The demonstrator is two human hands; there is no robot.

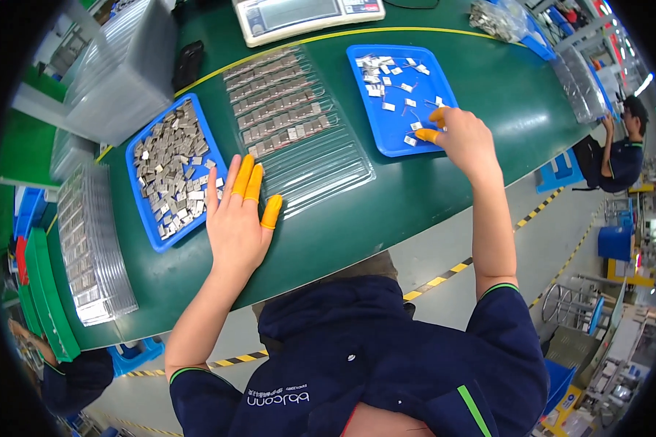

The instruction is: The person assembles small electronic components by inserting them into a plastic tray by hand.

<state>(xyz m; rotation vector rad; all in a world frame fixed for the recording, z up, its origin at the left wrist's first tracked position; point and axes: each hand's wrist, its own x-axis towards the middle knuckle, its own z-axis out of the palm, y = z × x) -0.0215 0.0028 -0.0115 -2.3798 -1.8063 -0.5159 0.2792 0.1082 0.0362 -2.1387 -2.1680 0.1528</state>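
Observation:
My left hand (pixel 238 222) lies palm down with fingers stretched out, yellow finger cots on several of them. Its fingertips are between a blue tray (pixel 152 224) heaped with small silvery metal pieces (pixel 171 156) and a clear plastic blister tray (pixel 321 178). Rows of small metal-and-white parts (pixel 277 98) fill the blister tray's far slots. Over the near right edge of a second blue tray (pixel 386 138) is my right hand (pixel 465 142), its yellow-cotted thumb and forefinger apart. Small white connectors with thin wires (pixel 407 87) lie scattered there, one (pixel 416 125) close to the fingertips.
A white scale (pixel 306 18) stands at the far edge. Stacked clear trays (pixel 95 247) and green bins (pixel 51 298) are on the left; bagged parts (pixel 497 20) lie far right. Other people (pixel 619 149) sit at either side. Yellow-black tape (pixel 448 275) marks the floor.

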